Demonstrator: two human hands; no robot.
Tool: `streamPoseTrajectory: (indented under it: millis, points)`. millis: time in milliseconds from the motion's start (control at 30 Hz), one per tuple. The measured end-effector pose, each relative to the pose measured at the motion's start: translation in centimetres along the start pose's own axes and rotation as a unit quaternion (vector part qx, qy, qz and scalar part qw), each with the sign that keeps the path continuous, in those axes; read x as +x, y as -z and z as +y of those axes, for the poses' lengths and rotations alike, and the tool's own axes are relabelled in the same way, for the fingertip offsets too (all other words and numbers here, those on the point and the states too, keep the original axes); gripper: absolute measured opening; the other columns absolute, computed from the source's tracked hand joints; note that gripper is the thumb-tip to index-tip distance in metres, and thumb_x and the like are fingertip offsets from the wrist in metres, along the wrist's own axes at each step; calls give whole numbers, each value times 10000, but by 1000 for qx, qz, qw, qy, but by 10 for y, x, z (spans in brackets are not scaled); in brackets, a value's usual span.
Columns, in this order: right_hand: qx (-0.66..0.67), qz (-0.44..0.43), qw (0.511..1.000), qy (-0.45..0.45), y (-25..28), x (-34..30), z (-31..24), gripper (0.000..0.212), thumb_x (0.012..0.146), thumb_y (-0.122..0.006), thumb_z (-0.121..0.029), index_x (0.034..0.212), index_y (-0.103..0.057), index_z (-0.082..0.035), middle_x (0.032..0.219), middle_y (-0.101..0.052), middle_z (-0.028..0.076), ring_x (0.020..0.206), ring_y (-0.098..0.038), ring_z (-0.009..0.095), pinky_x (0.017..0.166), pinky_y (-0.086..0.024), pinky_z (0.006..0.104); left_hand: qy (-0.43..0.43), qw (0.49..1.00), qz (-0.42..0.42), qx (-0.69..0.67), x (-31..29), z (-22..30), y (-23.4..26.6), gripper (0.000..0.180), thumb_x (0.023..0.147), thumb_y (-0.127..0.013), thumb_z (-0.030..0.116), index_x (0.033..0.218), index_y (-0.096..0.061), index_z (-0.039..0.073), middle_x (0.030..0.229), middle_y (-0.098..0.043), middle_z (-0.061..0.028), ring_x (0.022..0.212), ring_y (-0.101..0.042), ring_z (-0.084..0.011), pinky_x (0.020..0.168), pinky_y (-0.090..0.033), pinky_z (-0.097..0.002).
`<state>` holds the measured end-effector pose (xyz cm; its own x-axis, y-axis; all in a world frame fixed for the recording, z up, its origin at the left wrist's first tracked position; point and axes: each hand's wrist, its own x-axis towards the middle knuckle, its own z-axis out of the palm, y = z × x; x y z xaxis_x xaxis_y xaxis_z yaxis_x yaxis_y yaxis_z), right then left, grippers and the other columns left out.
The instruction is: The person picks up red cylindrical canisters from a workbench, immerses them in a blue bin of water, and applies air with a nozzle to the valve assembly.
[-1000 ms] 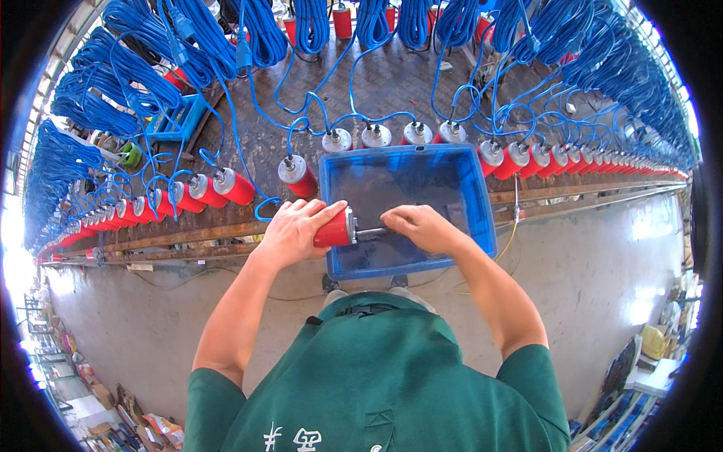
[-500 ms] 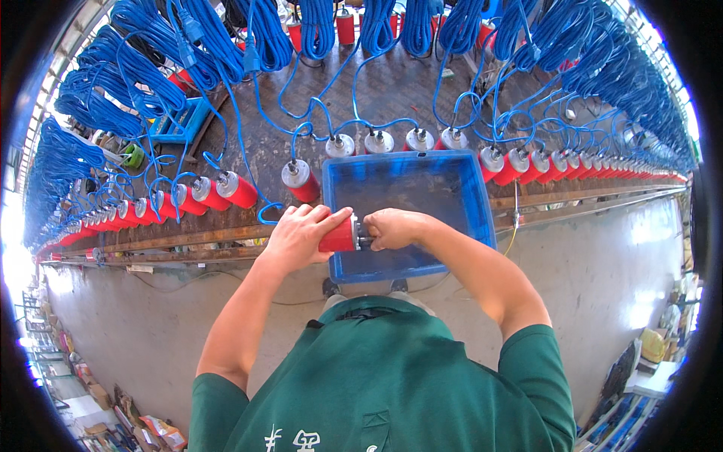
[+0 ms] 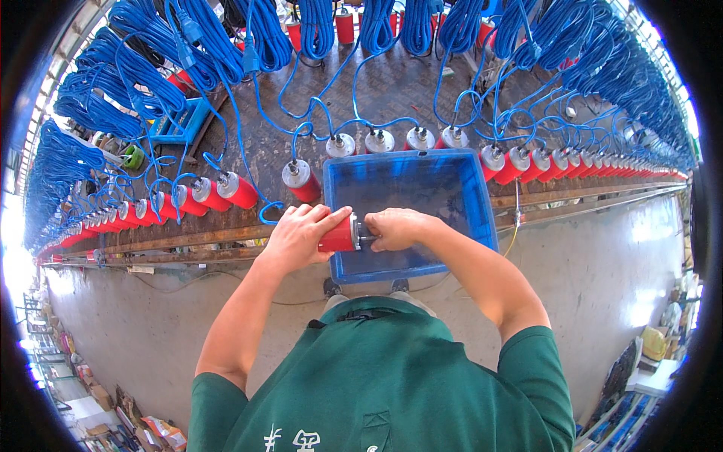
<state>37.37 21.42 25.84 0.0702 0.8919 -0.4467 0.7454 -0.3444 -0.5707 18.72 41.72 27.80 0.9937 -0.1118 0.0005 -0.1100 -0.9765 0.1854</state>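
Note:
A red cylinder (image 3: 338,236) with a silver end cap lies on its side over the near left part of a blue plastic bin (image 3: 489,218). My left hand (image 3: 300,233) is wrapped over it from the left. At the capped end, my right hand (image 3: 395,229) is closed in a pinch around a thin metal shaft (image 3: 366,239) that sticks out of the cap. Its far end is hidden by the fingers. A blue cable (image 3: 269,213) loops just beyond my left hand; whether it joins the held cylinder is hidden.
Similar red cylinders (image 3: 301,181) with silver tops and blue cables line the dark workbench (image 3: 248,143) on both sides. Coiled blue cables (image 3: 316,30) hang along the back. A blue tool tray (image 3: 181,124) sits at the left. Shelves with boxes (image 3: 655,369) stand at the lower right.
My right hand has shifted very slightly at the shaft. The left hand and the red cylinder stay in nearly the same place.

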Motion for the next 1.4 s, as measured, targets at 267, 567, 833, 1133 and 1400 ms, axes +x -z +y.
streamPoseTrajectory:
  millis: [267,567,833,1133,1400]
  points:
    - [3,-80,996,-36,5,0,-4,367,945,-777,-288,1149,-638,-17,1055,-755,199,1064,-716,416,924,-553,511,-5,1000,0,-6,0,0,0,1046,686,-937,317,1623,-475,276,1316,-657,-69,1151,-644,-315,1010,-502,-469]
    - [441,184,874,-86,-30,6,15,487,1022,-733,-461,1151,-613,-8,936,-706,119,777,-681,190,607,-548,360,-6,1000,7,-6,-2,0,3,1036,678,-944,321,1612,-494,296,1313,-660,-64,1152,-647,-300,1000,-505,-480]
    - [498,155,851,-54,-46,6,-30,698,932,-859,-368,1446,-588,19,1193,-737,113,1080,-690,168,995,-551,343,0,995,99,9,-25,-2,-8,1063,645,-973,406,1590,-508,255,1405,-621,-64,1334,-574,-303,1159,-407,-486]
    - [506,192,840,-25,-62,11,-28,727,934,-862,-354,1493,-564,2,1196,-758,125,1074,-717,179,971,-562,338,368,695,219,-577,-75,-22,-79,838,831,-930,474,1419,-557,7,1287,-665,-107,1145,-678,-230,954,-563,-398]
    - [266,222,935,-79,-44,2,-39,814,912,-869,-444,1531,-560,-14,951,-769,105,895,-720,172,848,-571,345,279,487,220,-798,-48,-24,-70,730,905,-876,366,1436,-492,44,1307,-665,-121,1149,-725,-261,891,-676,-462]
